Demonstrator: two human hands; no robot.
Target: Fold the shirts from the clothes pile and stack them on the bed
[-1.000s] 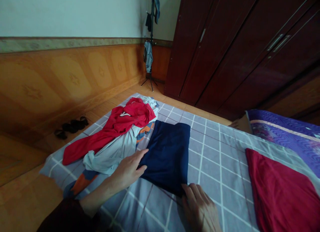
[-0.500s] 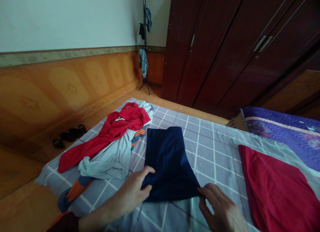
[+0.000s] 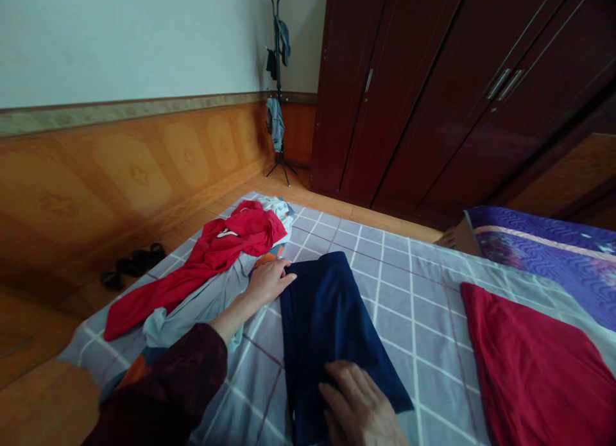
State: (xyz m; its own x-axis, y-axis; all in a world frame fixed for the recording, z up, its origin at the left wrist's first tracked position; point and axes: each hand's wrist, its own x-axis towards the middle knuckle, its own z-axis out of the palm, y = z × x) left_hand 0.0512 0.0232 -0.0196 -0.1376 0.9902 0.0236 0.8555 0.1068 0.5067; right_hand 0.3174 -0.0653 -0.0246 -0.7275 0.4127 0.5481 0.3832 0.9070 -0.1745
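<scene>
A navy blue garment (image 3: pixel 332 317) lies folded lengthwise on the grey checked bed sheet (image 3: pixel 399 285). At its far left corner, the thumb and fingers of my left hand (image 3: pixel 267 282) are closed on the cloth. My right hand (image 3: pixel 359 404) rests on the near part of the garment, its fingers curled against the fabric; whether they pinch a fold cannot be made out. Left of the navy cloth is a loose pile with a red garment (image 3: pixel 206 253) on top of a light grey one (image 3: pixel 212 298). Another red garment (image 3: pixel 534 362) lies flat on the right.
Dark shoes (image 3: pixel 135 263) stand on the floor left of the bed. Beyond the far edge are a coat rack (image 3: pixel 278 80) with clothes and a dark red wardrobe (image 3: pixel 409 93). A purple quilted cover (image 3: pixel 543 253) lies at the right.
My left hand has moved away from me to the garment's far left corner. My right hand has left the near right corner and moved left onto the cloth, which now extends nearer to me.
</scene>
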